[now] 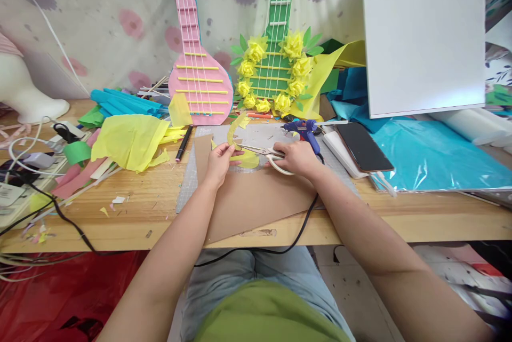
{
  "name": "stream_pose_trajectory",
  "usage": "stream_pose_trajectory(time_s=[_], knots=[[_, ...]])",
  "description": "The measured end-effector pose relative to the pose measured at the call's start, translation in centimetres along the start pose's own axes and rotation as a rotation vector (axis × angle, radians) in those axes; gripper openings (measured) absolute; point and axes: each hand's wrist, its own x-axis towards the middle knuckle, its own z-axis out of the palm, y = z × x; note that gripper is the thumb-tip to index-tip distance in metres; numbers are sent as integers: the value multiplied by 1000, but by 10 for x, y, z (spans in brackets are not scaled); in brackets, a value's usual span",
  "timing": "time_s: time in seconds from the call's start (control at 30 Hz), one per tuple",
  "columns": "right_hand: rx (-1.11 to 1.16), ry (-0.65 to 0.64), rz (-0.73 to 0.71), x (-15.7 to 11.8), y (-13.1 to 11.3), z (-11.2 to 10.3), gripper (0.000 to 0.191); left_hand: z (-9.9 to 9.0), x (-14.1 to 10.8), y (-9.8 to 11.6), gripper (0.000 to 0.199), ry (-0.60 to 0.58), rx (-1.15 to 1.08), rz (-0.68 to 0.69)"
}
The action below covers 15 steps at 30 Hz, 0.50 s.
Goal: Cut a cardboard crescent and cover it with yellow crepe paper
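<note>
Left fingers [231, 149]: narrow, pinching the yellow strip [232, 133] between thumb and forefinger; the others reach out below.
Right fingers [280, 148]: closed around the cream handles of the scissors [260, 150].
Yellow strip: curling up and away from the left fingertips, its lower end beside the scissors' tips.
Scissors: lying across between both sets of fingers, blades pointing left; how wide the blades stand, I cannot tell.
Yellow paper piece [250, 160]: just below the blades, between the fingers.
Cardboard [260, 200]: beneath and nearer the body than both sets of fingers, over the grey cutting mat [185, 184].
Glue gun [305, 128]: blue, beyond and right of the right fingers.
Phone [365, 145]: dark, well right of the right fingers.
Black marker [184, 143]: left of the left fingers.
Yellow sheet [126, 140]: crumpled, further left of them, on the wooden surface [136, 219].
Pink guitar shape [200, 83]: upright, beyond the left fingers.
Green guitar shape [276, 54]: upright, beyond both sets, edged with yellow flowers [294, 45].
</note>
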Motion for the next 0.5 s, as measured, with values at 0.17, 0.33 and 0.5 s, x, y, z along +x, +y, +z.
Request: stream_pose_trajectory(time_s=[0.17, 0.33, 0.5], knots=[[37, -11, 13, 0, 0, 0, 46, 0, -1, 1, 17, -3, -10, -26], [53, -44, 24, 0, 1, -6, 45, 1, 0, 2, 16, 3, -18, -43], [34, -44, 20, 0, 0, -8, 43, 3, -1, 1, 17, 1, 2, -37]])
